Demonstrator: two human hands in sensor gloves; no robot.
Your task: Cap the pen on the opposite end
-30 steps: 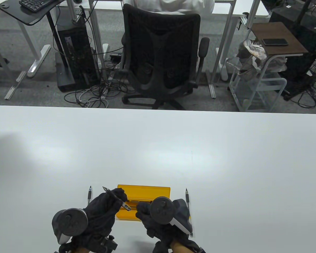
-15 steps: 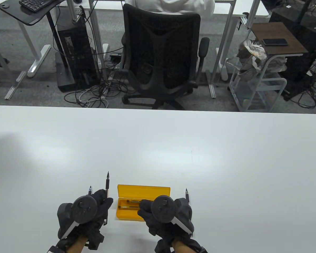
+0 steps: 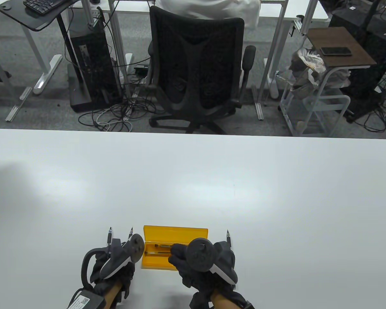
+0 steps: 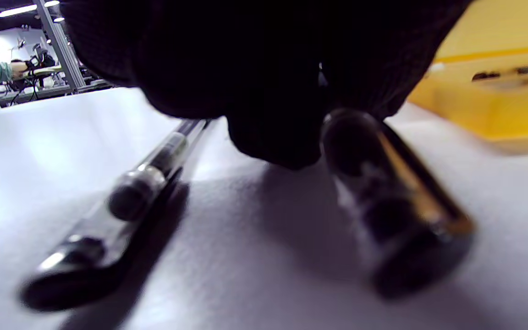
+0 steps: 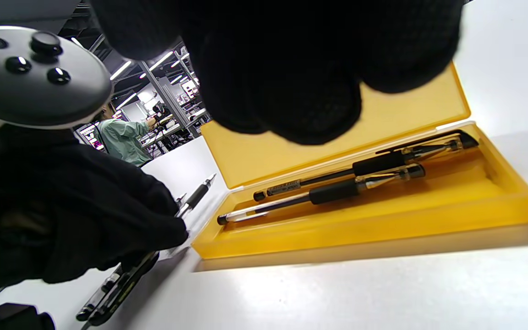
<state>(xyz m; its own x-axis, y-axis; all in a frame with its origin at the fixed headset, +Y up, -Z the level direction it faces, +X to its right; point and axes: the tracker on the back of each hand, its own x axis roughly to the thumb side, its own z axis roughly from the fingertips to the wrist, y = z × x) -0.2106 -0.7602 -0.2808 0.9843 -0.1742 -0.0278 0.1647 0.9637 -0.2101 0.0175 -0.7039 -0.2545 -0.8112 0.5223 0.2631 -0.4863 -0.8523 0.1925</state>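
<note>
My left hand (image 3: 122,246) holds a black gel pen (image 4: 397,201) low on the white table, just left of the yellow case (image 3: 175,232). The pen's pointed tip (image 3: 131,231) faces away from me. Its near end looks dark and thick like a cap, but it is blurred. My left fingers (image 4: 273,137) sit over the pen's middle. A second pen (image 3: 109,236) lies beside it on the left and also shows in the left wrist view (image 4: 126,215). My right hand (image 3: 177,254) hovers over the open case, holding nothing, with its fingers (image 5: 310,105) curled loosely above the lid.
The case (image 5: 383,229) holds two more black pens (image 5: 337,190), side by side. Another pen (image 3: 228,239) lies on the table right of the case, by my right hand. An office chair (image 3: 196,70) stands beyond the table's far edge.
My left hand carried the pen from over the case to the case's left, then lowered it to the table beside the other pen. The hand rolled over. My right hand barely moved.
</note>
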